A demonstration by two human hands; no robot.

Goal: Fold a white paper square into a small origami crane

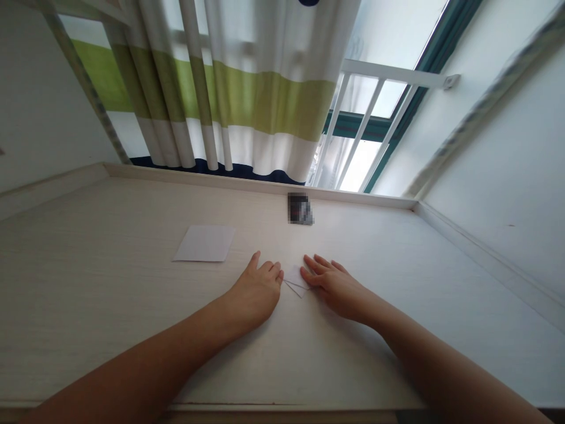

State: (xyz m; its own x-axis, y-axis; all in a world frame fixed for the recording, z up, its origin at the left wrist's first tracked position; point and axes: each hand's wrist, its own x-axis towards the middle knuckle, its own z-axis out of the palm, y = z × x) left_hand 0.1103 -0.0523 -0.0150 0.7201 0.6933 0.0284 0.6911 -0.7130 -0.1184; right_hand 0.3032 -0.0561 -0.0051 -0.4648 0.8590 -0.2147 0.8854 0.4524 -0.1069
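A small folded piece of white paper (295, 278) lies on the pale wooden desk (110, 294) between my two hands. My left hand (256, 291) rests on the desk with its fingers curled, the fingertips pressing the paper's left edge. My right hand (333, 282) lies flat with its fingers stretched out, covering the paper's right part. Only a narrow pointed bit of the paper shows between the hands.
A flat white paper square (205, 242) lies on the desk to the left, beyond my left hand. A small blurred dark object (300, 209) stands at the desk's back edge. Striped curtains (247, 100) and a window with white bars (366, 129) are behind; walls close both sides.
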